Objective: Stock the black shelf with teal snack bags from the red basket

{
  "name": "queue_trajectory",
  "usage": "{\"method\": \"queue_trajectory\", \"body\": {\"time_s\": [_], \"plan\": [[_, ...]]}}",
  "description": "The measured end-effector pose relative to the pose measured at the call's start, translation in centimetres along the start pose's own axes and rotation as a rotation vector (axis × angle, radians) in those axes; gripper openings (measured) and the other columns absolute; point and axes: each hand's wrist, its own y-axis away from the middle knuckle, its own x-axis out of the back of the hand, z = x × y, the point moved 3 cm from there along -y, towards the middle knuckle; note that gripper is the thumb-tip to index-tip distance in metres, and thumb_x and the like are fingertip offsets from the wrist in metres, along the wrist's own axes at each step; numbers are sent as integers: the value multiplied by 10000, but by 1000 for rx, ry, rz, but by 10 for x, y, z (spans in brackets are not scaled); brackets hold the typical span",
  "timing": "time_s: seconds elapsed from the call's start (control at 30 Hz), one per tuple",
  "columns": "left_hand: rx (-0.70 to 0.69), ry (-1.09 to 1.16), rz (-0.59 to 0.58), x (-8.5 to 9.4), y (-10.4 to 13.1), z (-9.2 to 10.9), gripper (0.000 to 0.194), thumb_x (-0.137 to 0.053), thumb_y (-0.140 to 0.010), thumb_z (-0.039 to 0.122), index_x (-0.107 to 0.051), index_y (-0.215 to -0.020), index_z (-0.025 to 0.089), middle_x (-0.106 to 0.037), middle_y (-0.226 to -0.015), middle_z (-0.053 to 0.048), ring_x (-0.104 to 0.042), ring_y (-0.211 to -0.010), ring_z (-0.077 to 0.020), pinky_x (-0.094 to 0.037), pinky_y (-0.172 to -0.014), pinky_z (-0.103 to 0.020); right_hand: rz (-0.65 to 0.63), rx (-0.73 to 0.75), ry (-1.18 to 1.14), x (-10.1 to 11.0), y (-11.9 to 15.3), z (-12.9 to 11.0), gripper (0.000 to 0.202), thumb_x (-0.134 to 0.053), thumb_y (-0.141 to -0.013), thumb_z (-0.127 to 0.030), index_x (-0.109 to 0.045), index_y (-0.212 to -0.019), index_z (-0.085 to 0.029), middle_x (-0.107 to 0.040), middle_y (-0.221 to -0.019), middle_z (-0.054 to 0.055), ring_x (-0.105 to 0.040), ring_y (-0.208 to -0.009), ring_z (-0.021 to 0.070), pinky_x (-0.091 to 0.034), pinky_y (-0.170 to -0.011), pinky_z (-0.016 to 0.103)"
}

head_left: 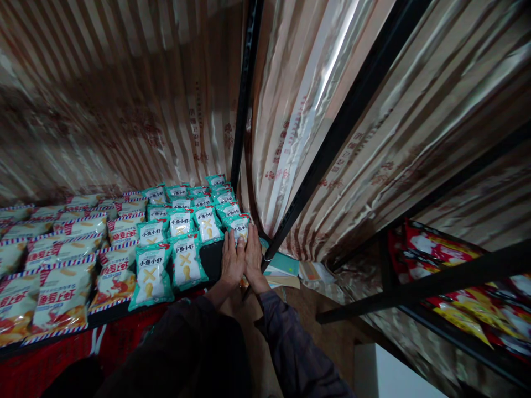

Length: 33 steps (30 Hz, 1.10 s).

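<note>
My left hand (233, 258) lies with fingers stretched out against the front of a teal-and-white snack bag (239, 226) at the right end of the shelf. Beside it, thumbs close together, my right hand (253, 255) is held flat along that bag's right side. The hands partly hide the bag's lower part. More teal snack bags (187, 262) stand in rows to the left, showing yellow shapes on white fronts. A dark strip of the shelf (211, 260) shows between the front bags and my left hand.
Cream snack bags with striped edges (62, 296) fill the shelf's left part. Black metal posts (327, 149) rise near my hands, before a printed striped curtain (166, 94). Red and yellow packets (468, 298) lie on another rack at right. Red material (128, 337) hangs below the shelf.
</note>
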Motion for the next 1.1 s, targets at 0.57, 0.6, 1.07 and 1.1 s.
{"method": "queue_trajectory", "body": {"time_s": [0.57, 0.6, 1.07, 1.1], "plan": [[81, 52, 97, 5, -22, 24, 643, -294, -902, 377, -200, -1431, 23, -220, -1514, -187, -226, -1399, -220, -202, -1141, -364, -22, 79, 7, 3, -14, -6, 549, -323, -943, -370, -250, -1446, -163, -239, -1515, 161, -236, -1394, 253, -305, -1070, 478], [85, 50, 107, 4, -25, 25, 639, -299, -900, 372, -204, -1431, 28, -226, -1512, -185, -232, -1397, -221, -208, -1139, -365, -24, 77, 4, 2, -14, -5, 545, -318, -946, -365, -242, -1449, -170, -246, -1514, 156, -241, -1393, 248, -310, -1069, 474], [178, 56, 135, 4, -39, 18, 631, -312, -903, 397, -210, -1432, 69, -238, -1511, -166, -227, -1396, -217, -222, -1134, -347, -29, 58, -25, 6, -17, -6, 585, -381, -916, -362, -255, -1440, -135, -251, -1507, 175, -263, -1385, 263, -319, -1073, 475], [188, 62, 148, 5, -42, 19, 624, -308, -904, 400, -217, -1429, 74, -241, -1510, -165, -227, -1396, -218, -222, -1133, -345, -36, 55, -22, 6, -17, -7, 591, -388, -911, -366, -264, -1435, -123, -253, -1505, 181, -262, -1385, 266, -318, -1073, 473]]}}
